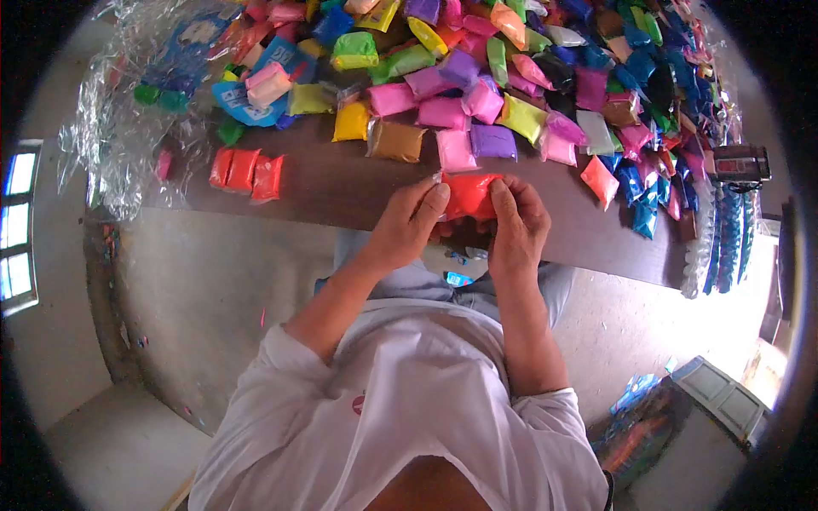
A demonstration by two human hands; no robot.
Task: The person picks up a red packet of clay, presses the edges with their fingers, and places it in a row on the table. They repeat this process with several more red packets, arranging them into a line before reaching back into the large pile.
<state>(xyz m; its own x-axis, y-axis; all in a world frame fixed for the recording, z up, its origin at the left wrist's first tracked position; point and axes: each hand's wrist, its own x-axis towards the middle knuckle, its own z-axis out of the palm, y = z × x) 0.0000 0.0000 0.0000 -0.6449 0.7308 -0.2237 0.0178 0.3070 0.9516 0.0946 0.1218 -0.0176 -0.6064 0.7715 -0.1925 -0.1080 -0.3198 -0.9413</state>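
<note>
A red packet in clear plastic wrap point(467, 196) is held between my two hands at the near edge of the dark table. My left hand point(407, 217) grips its left end, thumb on top. On its right end, my right hand point(517, 217) pinches with the thumb over the wrap. The fingers beneath the packet are mostly hidden. Just beyond it lie a pink packet point(457, 151) and a purple packet point(492, 142). Several similar red packets point(243, 173) lie in a row on the table to the left.
A large heap of coloured packets point(460, 68) covers the far side of the brown table point(332, 183). Crumpled clear plastic point(111, 111) stands at the left. A dark cylindrical object point(740, 164) and hanging strips of packets point(728, 234) are at the right end.
</note>
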